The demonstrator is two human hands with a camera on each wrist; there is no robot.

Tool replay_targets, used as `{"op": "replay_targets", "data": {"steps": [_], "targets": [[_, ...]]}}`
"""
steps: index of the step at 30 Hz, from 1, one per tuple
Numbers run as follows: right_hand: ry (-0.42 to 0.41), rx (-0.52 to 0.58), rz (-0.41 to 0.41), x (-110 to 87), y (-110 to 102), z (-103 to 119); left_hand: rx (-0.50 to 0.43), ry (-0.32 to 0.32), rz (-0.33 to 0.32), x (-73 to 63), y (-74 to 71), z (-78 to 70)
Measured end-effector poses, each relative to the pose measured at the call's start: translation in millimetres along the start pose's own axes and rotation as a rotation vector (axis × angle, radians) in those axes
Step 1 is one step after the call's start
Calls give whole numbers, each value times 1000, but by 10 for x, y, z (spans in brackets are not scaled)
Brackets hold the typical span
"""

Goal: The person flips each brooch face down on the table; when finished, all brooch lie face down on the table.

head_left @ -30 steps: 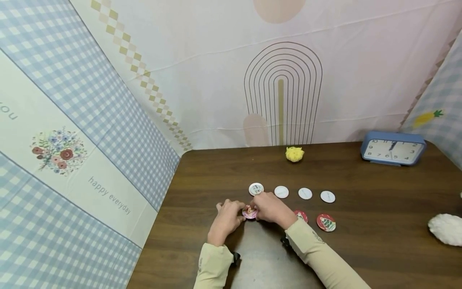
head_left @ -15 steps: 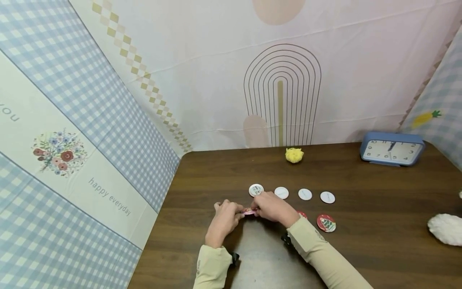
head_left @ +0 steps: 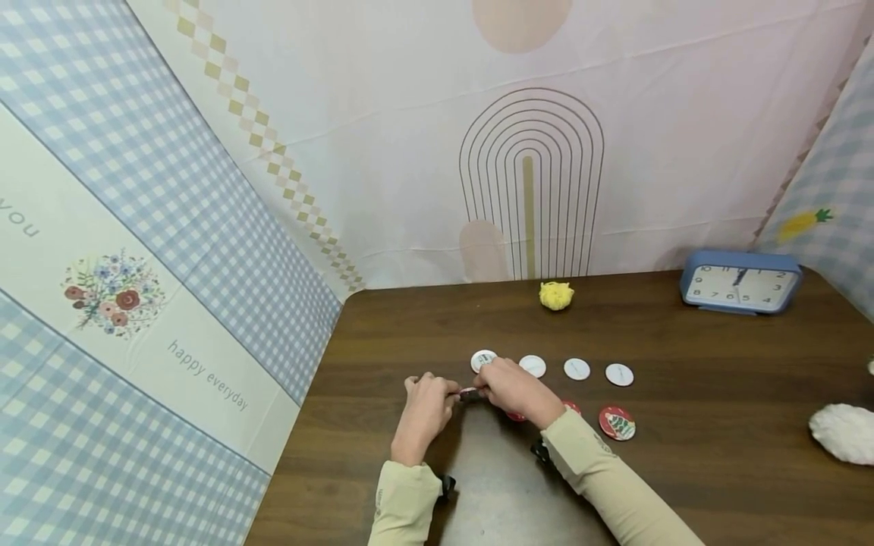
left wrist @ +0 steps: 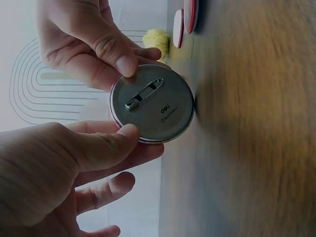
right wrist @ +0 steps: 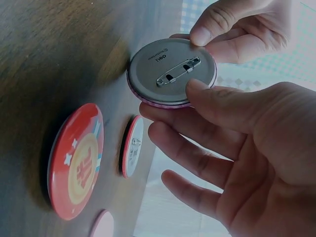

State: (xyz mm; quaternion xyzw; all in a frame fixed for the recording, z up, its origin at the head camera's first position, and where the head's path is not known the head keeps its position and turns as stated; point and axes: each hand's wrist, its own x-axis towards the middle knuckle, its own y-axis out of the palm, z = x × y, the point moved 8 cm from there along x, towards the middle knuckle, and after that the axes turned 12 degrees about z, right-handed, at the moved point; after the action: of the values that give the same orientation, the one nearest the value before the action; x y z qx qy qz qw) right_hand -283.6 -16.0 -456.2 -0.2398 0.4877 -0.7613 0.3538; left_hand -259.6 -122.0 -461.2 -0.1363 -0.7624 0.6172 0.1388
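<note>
My left hand (head_left: 425,413) and right hand (head_left: 514,390) hold one pin-back button badge (head_left: 469,393) between them, just above the table. In the left wrist view the badge's silver back (left wrist: 170,113) faces the camera, standing on edge with its safety pin fastened. Both thumbs press on that back while fingers support the face behind. A pink rim (right wrist: 170,104) shows in the right wrist view; the printed face is hidden. Beside the right hand lies a red badge (right wrist: 76,163), face up, with a pin-side-up badge (right wrist: 132,148) beyond it.
Behind the hands, white badges (head_left: 576,369) form a row on the wooden table (head_left: 382,334). A red tree badge (head_left: 617,423) lies right of the right sleeve. Farther off are a yellow fluffy ball (head_left: 556,296), a blue clock (head_left: 743,282) and a white fluffy thing (head_left: 844,433).
The badge has tipped from showing its pink printed face to nearly edge-on in the head view. Both hands keep their hold in almost the same place. A red badge edge now shows below the right hand.
</note>
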Motion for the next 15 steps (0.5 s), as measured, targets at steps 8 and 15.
{"op": "replay_targets", "data": {"steps": [8, 15], "targets": [[5, 0, -22, 25, 31, 11, -2, -45, -31, 30, 70, -18], [59, 14, -46, 32, 68, -50, -28, -57, -51, 61, 124, -43]]}}
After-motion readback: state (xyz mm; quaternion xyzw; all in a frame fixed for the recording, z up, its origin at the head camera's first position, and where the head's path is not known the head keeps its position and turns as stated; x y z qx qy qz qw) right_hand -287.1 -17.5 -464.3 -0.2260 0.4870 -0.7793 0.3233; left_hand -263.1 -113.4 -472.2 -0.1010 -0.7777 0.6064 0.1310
